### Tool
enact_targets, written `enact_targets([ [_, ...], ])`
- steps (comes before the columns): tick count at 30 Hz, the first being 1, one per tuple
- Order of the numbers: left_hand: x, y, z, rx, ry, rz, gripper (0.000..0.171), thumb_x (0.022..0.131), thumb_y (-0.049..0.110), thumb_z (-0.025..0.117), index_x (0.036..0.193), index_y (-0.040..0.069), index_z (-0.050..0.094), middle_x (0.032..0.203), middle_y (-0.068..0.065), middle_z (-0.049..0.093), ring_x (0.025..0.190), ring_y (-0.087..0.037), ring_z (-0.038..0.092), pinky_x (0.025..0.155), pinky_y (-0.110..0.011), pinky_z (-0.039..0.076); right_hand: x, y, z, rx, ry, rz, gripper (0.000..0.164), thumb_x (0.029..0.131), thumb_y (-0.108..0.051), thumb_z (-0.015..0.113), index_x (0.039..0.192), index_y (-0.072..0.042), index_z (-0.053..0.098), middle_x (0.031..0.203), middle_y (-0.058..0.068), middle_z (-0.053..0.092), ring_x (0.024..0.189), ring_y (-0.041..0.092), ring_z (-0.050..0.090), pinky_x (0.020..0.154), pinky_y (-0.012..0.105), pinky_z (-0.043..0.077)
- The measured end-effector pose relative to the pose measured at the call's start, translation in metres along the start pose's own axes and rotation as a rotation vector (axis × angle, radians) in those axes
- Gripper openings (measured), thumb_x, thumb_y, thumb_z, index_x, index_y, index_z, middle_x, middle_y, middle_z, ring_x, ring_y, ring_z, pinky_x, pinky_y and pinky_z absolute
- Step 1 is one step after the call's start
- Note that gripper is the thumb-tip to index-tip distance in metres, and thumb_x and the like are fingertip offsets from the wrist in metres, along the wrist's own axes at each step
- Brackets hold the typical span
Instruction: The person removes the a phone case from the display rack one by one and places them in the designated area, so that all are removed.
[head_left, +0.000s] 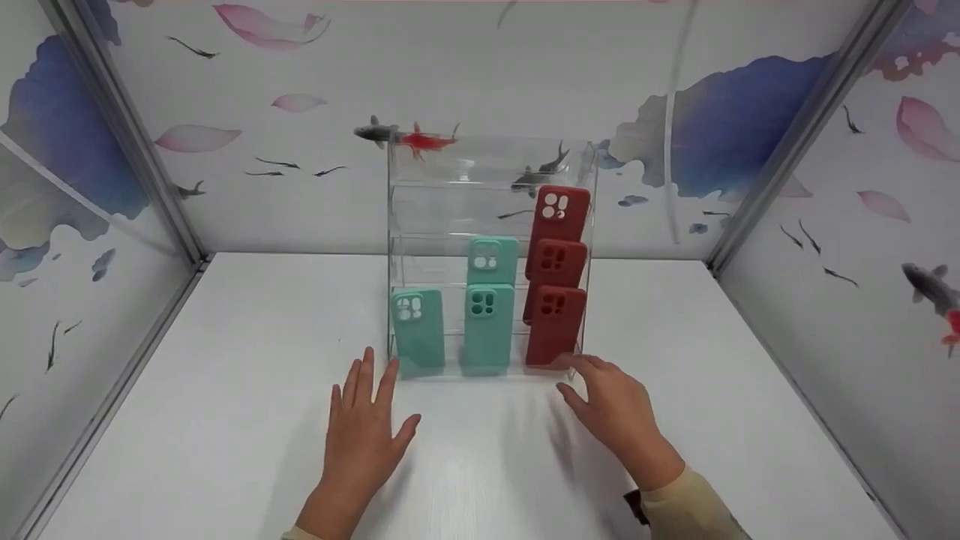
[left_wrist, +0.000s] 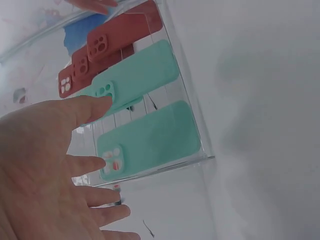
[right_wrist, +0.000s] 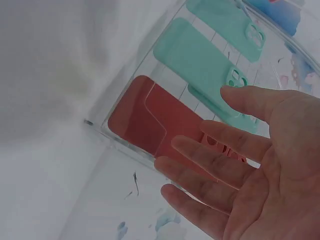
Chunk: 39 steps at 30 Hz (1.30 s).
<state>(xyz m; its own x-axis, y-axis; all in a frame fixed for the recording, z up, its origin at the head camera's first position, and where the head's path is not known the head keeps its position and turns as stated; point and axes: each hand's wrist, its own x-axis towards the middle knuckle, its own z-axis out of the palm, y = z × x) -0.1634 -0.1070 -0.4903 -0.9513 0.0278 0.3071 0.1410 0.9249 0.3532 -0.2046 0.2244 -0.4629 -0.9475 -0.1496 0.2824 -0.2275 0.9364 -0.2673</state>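
A clear tiered display rack (head_left: 431, 206) stands upright on the table with phone cases on its shelves. Down its right side are three red phone cases (head_left: 555, 330), one above another. Two mint green phone cases (head_left: 489, 334) fill the middle column, and a single mint green case (head_left: 420, 334) leans at the lower left. My left hand (head_left: 364, 439) hovers at the rack's lower left corner, fingers straight and spread, holding nothing. By the lower right corner, my right hand (head_left: 619, 412) has its fingertips close to the lowest red case; its fingers are extended in the right wrist view.
The white table (head_left: 247, 360) extends on both sides of the rack. Printed panels with fish and petals form the back wall (head_left: 300, 202) and both sides. Grey metal posts (head_left: 795, 142) stand at the corners.
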Motion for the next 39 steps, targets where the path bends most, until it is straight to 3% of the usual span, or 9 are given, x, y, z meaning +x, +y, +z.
enact_targets([
  [5, 0.006, -0.012, 0.002, -0.008, 0.036, -0.022, 0.082, 0.087, 0.027, 0.084, 0.155, 0.008, 0.043, 0.164, -0.024, 0.031, 0.148, -0.042, 0.036, 0.117, -0.061, 0.036, 0.016, 0.009, -0.004, 0.042, 0.024, 0.027, 0.041, 0.092, -0.023, 0.08, 0.131, -0.015, 0.071, 0.126, 0.01, 0.074, 0.108, 0.029, 0.073, 0.083, 0.047, 0.061],
  [13, 0.021, -0.025, 0.009, -0.071, -0.025, -0.103, 0.082, 0.09, 0.022, 0.08, 0.158, 0.004, 0.037, 0.165, -0.027, 0.024, 0.15, -0.045, 0.028, 0.118, -0.058, 0.036, 0.049, 0.034, -0.014, 0.064, 0.18, 0.024, 0.045, 0.093, -0.023, 0.078, 0.136, -0.014, 0.066, 0.117, 0.01, 0.074, 0.095, 0.027, 0.074, 0.07, 0.046, 0.06],
  [17, 0.035, -0.033, 0.016, -0.179, -0.029, -0.116, 0.077, 0.092, 0.02, 0.079, 0.156, 0.006, 0.039, 0.166, -0.026, 0.024, 0.153, -0.046, 0.019, 0.117, -0.059, 0.038, 0.064, 0.043, -0.015, 0.131, 0.246, -0.036, 0.045, 0.093, -0.021, 0.079, 0.135, -0.015, 0.067, 0.115, 0.01, 0.071, 0.09, 0.025, 0.071, 0.07, 0.045, 0.059],
  [20, 0.047, -0.038, 0.021, -0.292, -0.044, -0.108, 0.074, 0.094, 0.02, 0.077, 0.157, 0.01, 0.039, 0.168, -0.022, 0.021, 0.156, -0.044, 0.014, 0.118, -0.059, 0.037, 0.074, 0.049, -0.012, 0.192, 0.247, -0.081, 0.043, 0.093, -0.018, 0.078, 0.135, -0.015, 0.067, 0.115, 0.011, 0.069, 0.088, 0.024, 0.069, 0.074, 0.045, 0.06],
  [24, 0.06, -0.044, 0.026, -0.482, -0.089, -0.131, 0.073, 0.098, 0.018, 0.071, 0.161, 0.015, 0.033, 0.168, -0.015, 0.024, 0.157, -0.037, 0.019, 0.122, -0.056, 0.032, 0.082, 0.056, -0.007, 0.255, 0.24, -0.104, 0.043, 0.093, -0.015, 0.079, 0.135, -0.018, 0.068, 0.116, 0.009, 0.066, 0.088, 0.02, 0.067, 0.077, 0.04, 0.059],
  [28, 0.07, -0.049, 0.027, -0.655, -0.099, -0.163, 0.07, 0.101, 0.016, 0.066, 0.162, 0.016, 0.03, 0.166, -0.011, 0.032, 0.154, -0.034, 0.032, 0.123, -0.052, 0.032, 0.086, 0.059, -0.004, 0.292, 0.255, -0.124, 0.043, 0.093, -0.014, 0.079, 0.134, -0.02, 0.069, 0.115, 0.007, 0.065, 0.087, 0.017, 0.065, 0.076, 0.039, 0.059],
  [39, 0.084, -0.047, 0.036, -0.802, -0.082, -0.141, 0.058, 0.106, 0.013, 0.056, 0.16, 0.017, 0.035, 0.162, -0.006, 0.042, 0.145, -0.029, 0.047, 0.118, -0.045, 0.042, 0.089, 0.06, 0.003, 0.318, 0.356, -0.185, 0.034, 0.091, -0.008, 0.079, 0.124, -0.014, 0.074, 0.111, 0.006, 0.065, 0.082, 0.012, 0.062, 0.071, 0.039, 0.059],
])
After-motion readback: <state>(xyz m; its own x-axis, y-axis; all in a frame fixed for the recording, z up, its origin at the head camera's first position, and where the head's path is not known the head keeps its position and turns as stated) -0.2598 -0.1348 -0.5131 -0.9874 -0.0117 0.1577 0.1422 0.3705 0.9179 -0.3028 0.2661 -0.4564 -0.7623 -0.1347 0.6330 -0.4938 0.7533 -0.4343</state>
